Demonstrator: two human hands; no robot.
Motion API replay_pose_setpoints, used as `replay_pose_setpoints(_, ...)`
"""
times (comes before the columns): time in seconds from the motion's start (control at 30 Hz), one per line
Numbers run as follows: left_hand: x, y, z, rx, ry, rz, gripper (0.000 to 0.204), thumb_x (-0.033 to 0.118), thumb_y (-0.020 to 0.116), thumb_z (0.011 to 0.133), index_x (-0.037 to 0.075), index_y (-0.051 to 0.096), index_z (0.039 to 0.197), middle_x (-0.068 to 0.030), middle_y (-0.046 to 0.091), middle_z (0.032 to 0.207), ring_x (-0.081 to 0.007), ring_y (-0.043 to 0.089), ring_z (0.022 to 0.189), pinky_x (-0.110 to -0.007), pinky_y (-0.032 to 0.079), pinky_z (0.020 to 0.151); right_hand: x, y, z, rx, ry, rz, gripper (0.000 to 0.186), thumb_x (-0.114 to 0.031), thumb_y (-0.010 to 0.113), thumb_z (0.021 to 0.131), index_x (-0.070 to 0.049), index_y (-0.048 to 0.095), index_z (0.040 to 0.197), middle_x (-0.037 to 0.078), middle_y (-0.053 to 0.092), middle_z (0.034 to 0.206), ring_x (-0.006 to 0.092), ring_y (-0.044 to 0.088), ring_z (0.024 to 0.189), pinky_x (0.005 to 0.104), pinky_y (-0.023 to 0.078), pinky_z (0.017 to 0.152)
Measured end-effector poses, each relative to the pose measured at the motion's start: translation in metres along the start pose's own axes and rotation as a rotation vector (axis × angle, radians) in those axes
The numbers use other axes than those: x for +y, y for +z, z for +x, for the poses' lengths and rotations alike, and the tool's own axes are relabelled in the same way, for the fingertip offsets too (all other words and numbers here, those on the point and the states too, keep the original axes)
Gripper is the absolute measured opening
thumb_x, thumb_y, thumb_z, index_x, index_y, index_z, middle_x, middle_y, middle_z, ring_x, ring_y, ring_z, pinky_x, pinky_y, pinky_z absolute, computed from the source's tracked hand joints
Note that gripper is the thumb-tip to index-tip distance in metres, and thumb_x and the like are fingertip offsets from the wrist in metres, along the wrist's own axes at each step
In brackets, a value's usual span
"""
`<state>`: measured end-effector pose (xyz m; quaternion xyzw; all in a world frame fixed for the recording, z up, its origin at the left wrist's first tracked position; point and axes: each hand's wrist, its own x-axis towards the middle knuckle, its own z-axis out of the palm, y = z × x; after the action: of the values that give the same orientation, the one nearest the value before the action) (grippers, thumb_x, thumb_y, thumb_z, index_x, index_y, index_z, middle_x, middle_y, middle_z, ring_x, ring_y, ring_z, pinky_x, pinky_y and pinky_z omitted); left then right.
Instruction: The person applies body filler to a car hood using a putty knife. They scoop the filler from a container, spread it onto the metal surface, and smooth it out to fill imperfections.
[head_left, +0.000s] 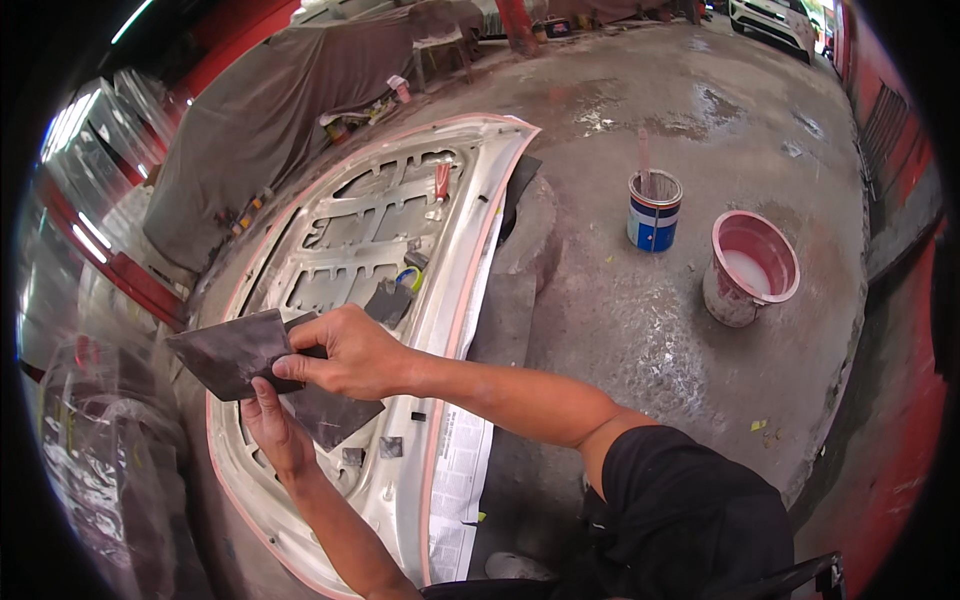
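Observation:
In front of me, my left hand [275, 430] holds up a dark, flat, square sheet [232, 352] by its lower edge, thumb on the face. My right hand [355, 352] is closed in a pinch at the sheet's right edge, with a dark flat piece [316, 351] between its fingers; what that piece is remains partly hidden. Beneath both hands lies a pale metal car panel [400, 470] with cut-outs and a pinkish edge. Another dark sheet [335, 418] and small grey squares [391, 447] rest on it.
Further up the panel are a yellow-green tape roll [410, 279] and a red object [442, 181]. Newspaper [462, 480] lines its right side. On the wet concrete floor stand a blue-white can [655, 222] with a stick and a pink bucket [730, 290] holding cloudy liquid. A covered bulk [270, 110] stands behind.

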<state>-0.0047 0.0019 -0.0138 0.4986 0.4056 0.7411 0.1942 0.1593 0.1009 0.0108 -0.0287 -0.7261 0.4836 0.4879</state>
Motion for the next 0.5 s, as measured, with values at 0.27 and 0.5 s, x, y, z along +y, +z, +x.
replay_pose_setpoints(0.27, -0.006, -0.029, 0.012, 0.238, 0.031, -0.244, 0.036, 0.029, 0.054, 0.099, -0.002, 0.058, 0.118, -0.0124, 0.063, 0.115, -0.0215, 0.06, 0.107, -0.037, 0.045, 0.097, 0.032, 0.002, 0.011, 0.01, 0.016, -0.199, 0.025, -0.022, 0.074, 0.078, -0.002, 0.071, 0.093, 0.011, 0.07, 0.081, 0.0161, 0.066, 0.077, 0.0298, 0.051, 0.072)
replay_pose_setpoints(0.5, -0.003, -0.043, 0.018, 0.346, -0.163, -0.403, 0.023, 0.021, 0.062, 0.094, 0.007, 0.06, 0.112, -0.0059, 0.067, 0.101, -0.0167, 0.067, 0.096, -0.035, 0.059, 0.077, 0.033, -0.033, 0.017, 0.294, -0.101, -0.096, 0.048, -0.001, 0.064, 0.074, 0.001, 0.054, 0.121, 0.013, 0.06, 0.114, 0.0233, 0.06, 0.102, 0.0322, 0.046, 0.093)
